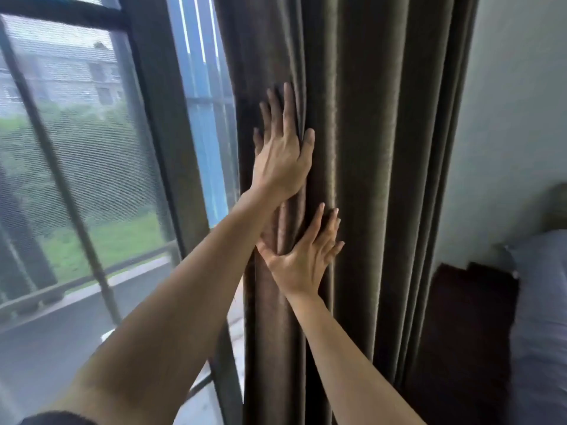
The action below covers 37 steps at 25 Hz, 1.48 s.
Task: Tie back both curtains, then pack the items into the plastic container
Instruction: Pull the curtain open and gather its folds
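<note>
A person's 2 bare arms reach forward and up to a dark olive-brown curtain (pixel 383 148) that hangs in deep vertical folds, gathered at the right side of a window. The left hand (pixel 282 157) is the higher of the 2. It lies flat against the curtain's left folds, back of the hand toward the camera, fingers straight and pointing up, thumb out to the right, holding nothing. The right hand (pixel 302 266) sits just below it, also flat on the fabric, fingers spread and angled up to the right, thumb stretched left across a fold. It presses the cloth and grips nothing. The left forearm crosses above the right hand's thumb. A dark sleeve (pixel 55 420) shows at the bottom left corner.

Left of the curtain, the window frame (pixel 159 118) is dark, with a fine mesh screen (pixel 76 148) over the glass. Through it appear blurred grass, a paved road and a pale building. Right of the curtain is a plain light wall (pixel 521 118). Below it, at the right edge, lies a bed (pixel 543 317) with grey-blue bedding, and beside the bed stands a dark brown piece of furniture (pixel 466 317), too dim to identify.
</note>
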Each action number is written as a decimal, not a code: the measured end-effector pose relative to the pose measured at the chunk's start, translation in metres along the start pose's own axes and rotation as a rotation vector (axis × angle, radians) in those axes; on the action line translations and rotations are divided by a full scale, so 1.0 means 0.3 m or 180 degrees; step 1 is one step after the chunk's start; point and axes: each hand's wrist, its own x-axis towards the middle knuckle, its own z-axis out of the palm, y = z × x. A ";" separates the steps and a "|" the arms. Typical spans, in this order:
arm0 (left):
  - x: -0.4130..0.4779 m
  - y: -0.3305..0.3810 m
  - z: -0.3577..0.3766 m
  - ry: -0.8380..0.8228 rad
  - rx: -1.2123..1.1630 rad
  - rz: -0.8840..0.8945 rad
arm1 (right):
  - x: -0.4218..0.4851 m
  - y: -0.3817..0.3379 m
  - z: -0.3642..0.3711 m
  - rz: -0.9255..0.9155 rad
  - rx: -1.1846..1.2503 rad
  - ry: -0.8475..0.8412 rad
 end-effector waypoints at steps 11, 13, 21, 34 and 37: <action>0.421 0.194 0.577 -0.0022 -0.0305 0.0460 | 0.626 0.431 -0.094 0.0109 -0.0883 0.0962; 0.502 0.225 0.694 -0.0029 -0.0373 0.0531 | 0.749 0.524 -0.126 0.0040 -0.0992 0.0999; 0.821 0.338 1.195 -0.0335 -0.0490 0.0515 | 1.207 0.888 -0.209 -0.0031 -0.1185 0.0834; 1.161 0.311 1.819 -0.0326 -0.1167 0.0720 | 1.715 1.347 -0.130 -0.0007 -0.0788 0.0781; 1.235 0.343 1.937 -0.0205 -0.1359 0.0770 | 1.828 1.440 -0.121 0.0039 -0.0600 0.0836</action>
